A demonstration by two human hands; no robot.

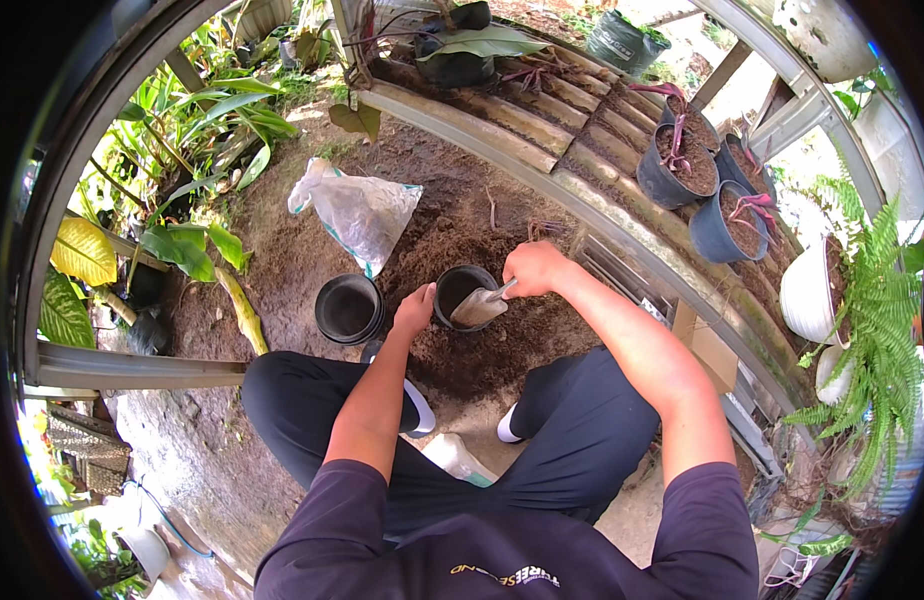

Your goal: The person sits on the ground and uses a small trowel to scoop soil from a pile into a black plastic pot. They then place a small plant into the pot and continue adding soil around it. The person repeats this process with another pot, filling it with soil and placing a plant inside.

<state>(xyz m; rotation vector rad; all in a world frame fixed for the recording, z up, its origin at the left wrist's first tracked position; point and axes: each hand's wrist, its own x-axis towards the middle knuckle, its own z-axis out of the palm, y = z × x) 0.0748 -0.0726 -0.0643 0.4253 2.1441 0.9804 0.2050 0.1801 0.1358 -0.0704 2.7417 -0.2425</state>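
My right hand [535,270] grips a hand trowel [478,308] by its handle. The trowel's blade dips over the mouth of a black plastic plant pot [453,283], whose inside is dark, so I cannot tell how much soil it holds. At the pot's left rim is my left hand [415,309], its fingers against the wall and steadying it. Loose brown soil [451,364] surrounds the pot. To the left stands a stack of black pots [349,308], with nothing seen inside the top one.
A whitish plastic bag [364,210] lies on the ground beyond the pots. Along the right, a corrugated ledge [499,120] carries potted plants [679,166]. A cardboard box [706,349] sits by my right arm. Leafy plants [184,251] and a yellowish stick [241,311] are at left.
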